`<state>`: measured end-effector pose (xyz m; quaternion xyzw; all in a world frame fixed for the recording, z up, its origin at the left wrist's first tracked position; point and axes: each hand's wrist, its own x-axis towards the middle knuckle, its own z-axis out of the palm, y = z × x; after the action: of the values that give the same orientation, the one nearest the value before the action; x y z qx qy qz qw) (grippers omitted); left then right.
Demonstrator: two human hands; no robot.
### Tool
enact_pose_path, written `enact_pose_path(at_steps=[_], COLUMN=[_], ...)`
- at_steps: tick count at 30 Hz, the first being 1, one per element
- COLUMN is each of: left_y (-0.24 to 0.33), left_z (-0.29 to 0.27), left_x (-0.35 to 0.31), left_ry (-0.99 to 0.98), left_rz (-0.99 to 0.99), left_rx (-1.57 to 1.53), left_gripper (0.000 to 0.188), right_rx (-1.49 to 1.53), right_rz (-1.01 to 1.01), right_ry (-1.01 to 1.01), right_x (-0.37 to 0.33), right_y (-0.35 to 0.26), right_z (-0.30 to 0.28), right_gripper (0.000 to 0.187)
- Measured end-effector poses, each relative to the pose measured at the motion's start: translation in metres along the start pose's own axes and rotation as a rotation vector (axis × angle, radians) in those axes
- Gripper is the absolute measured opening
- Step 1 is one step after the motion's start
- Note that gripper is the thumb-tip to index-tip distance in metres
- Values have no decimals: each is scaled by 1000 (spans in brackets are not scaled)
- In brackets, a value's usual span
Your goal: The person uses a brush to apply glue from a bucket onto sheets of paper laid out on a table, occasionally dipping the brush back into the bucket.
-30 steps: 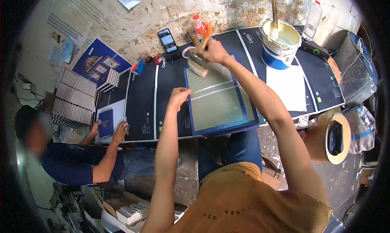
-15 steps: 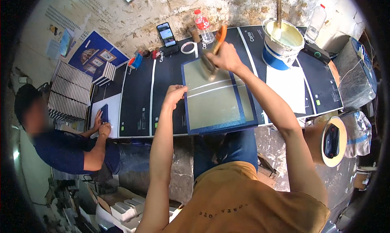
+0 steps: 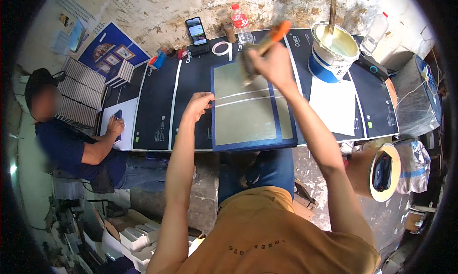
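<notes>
A grey board with dark blue wrapped edges, like an opened book cover [image 3: 245,123], lies on the table in front of me, with two thin white lines across its middle. My left hand [image 3: 197,105] is closed on its left edge, thumb and fingers pinching there. Over the upper part of the board, my right hand [image 3: 274,66] grips a wide paintbrush [image 3: 249,66] with an orange-tipped handle. Motion smears the brush, and I cannot tell whether its bristles touch the board. Under its right side more blue-edged grey board [image 3: 286,116] shows.
A white-and-blue bucket [image 3: 329,66] of pale paste holds a stick, beside white paper [image 3: 334,107]. Farther back are a phone [image 3: 195,31], a tape roll [image 3: 220,48] and a plastic bottle [image 3: 241,23]. At left, a co-worker [image 3: 71,135] handles a small blue item near stacked books [image 3: 78,92].
My right hand and the brush have moved slightly right, and the brush has tilted. My left hand stays at the cover's left edge. The co-worker's hands have shifted on the white sheet.
</notes>
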<state>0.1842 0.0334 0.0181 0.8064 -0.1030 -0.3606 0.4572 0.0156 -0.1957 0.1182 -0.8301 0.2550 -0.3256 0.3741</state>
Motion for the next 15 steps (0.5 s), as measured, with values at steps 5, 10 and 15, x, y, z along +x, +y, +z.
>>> enact_pose_path(at_steps=[5,10,15], left_y=[8,15,-9], left_z=[5,11,-4], left_x=[0,-18,-7], left_ry=[35,24,-33], left_rz=[29,23,41], left_rx=[30,12,-51], left_gripper=[18,19,23], right_rx=[-38,-135,-243], right_rz=[57,112,33], right_ry=[-80,-123,195], right_x=[9,7,-16], right_y=[-4,62,39], right_z=[80,19,-48], right_gripper=[37,36,30])
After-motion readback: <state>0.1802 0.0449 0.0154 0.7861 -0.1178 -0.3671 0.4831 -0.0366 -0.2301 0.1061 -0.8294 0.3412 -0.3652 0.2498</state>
